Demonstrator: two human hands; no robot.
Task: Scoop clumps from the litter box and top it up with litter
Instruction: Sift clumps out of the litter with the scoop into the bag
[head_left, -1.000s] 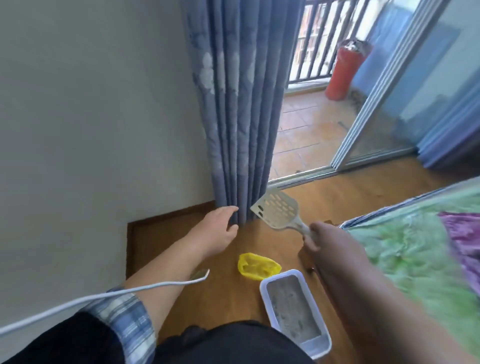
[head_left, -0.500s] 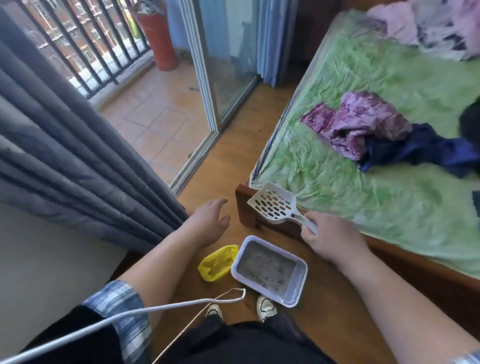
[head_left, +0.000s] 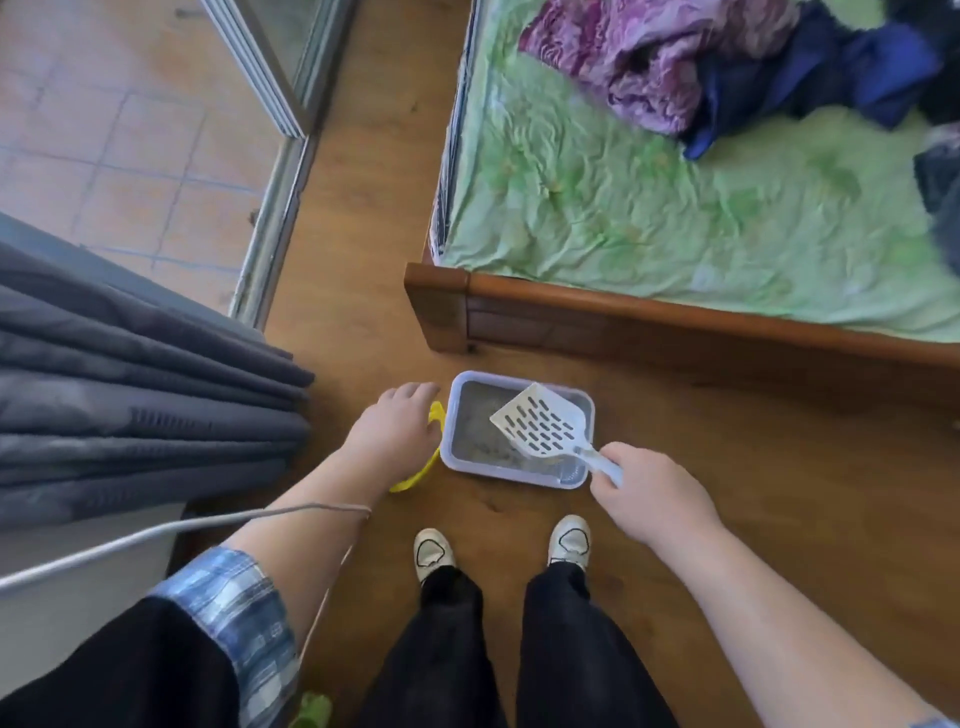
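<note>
Blue plaid cuff (head_left: 234, 597) on black sleeve (head_left: 119, 670), black trousers (head_left: 441, 654), white shoes (head_left: 434, 552) marked black.

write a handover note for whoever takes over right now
Right hand grips the scoop by its handle, blade empty, over the litter box by the bed.
Left hand is open over the yellow bag beside the box; contact unclear.
Done: nothing scooped yet, as far as shows.
Left: scoop clumps, then top up; no spare litter in view.
</note>
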